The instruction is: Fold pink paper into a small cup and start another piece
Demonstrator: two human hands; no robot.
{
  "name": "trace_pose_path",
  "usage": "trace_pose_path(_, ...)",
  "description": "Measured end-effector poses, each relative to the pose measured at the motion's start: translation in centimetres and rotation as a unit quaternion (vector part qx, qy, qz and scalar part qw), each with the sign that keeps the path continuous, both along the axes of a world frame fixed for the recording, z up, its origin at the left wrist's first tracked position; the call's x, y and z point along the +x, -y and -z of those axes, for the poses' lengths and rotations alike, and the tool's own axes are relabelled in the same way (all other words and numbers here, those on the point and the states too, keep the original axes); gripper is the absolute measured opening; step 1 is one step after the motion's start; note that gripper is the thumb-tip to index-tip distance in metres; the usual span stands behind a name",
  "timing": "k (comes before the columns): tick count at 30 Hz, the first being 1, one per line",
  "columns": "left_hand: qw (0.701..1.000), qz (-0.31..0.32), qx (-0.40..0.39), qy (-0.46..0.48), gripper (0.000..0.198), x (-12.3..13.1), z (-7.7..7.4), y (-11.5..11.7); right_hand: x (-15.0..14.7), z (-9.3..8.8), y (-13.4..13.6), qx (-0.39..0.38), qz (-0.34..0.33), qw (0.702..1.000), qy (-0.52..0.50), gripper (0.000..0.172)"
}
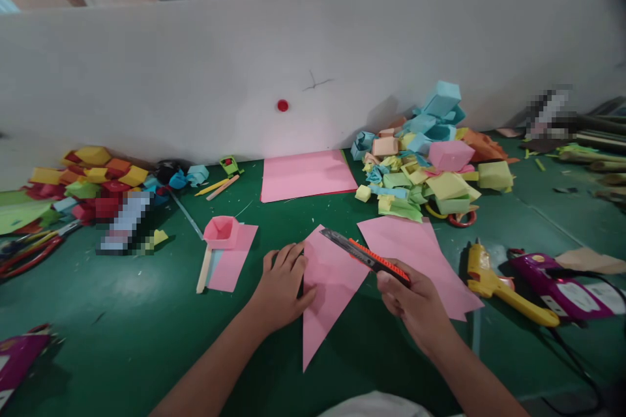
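A folded pink paper triangle (pixel 330 287) lies on the green table in front of me. My left hand (pixel 283 287) is at its left edge, the thumb on the paper and the fingers curled along the side. A small dark patch shows between the fingers and thumb; what it is, I cannot tell. In my right hand (pixel 411 303) is an orange-and-black utility knife (pixel 366 254), its tip over the upper part of the triangle. Another pink sheet (pixel 415 254) lies to the right, partly behind the right hand.
Left stand a pink paper box (pixel 222 232) and wooden stick (pixel 204 270). Pink sheets (pixel 308 174) lie by the white partition (pixel 220 78). Paper shapes are heaped at right (pixel 450 156) and left (pixel 100 169). A yellow glue gun (pixel 506 290) and purple device (pixel 562 287) are at right; scissors (pixel 39 247) at left.
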State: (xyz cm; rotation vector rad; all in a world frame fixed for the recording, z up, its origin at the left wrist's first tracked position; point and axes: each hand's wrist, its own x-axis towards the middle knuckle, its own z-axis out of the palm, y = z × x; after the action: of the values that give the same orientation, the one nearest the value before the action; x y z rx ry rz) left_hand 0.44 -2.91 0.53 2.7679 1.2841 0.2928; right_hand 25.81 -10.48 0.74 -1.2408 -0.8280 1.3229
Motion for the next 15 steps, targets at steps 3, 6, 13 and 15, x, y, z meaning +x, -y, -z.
trace_pose_path(3,1.000,0.001,0.003,0.002,0.032,0.0,0.0,0.0,0.2,0.1,0.1,-0.007,0.004,0.995,0.095,0.039)
trace_pose_path(6,1.000,-0.002,0.004,0.004,0.031,0.1,0.0,0.1,0.0,0.0,0.2,-0.005,0.012,0.970,0.244,0.037)
trace_pose_path(13,1.000,-0.006,0.012,-0.005,0.037,0.2,-0.2,0.2,-1.4,0.2,-0.9,0.020,-0.046,0.925,0.377,0.034)
trace_pose_path(15,1.000,-0.005,0.016,-0.010,0.037,0.2,-0.3,0.3,-1.7,0.3,-1.5,0.027,-0.062,0.922,0.380,0.033)
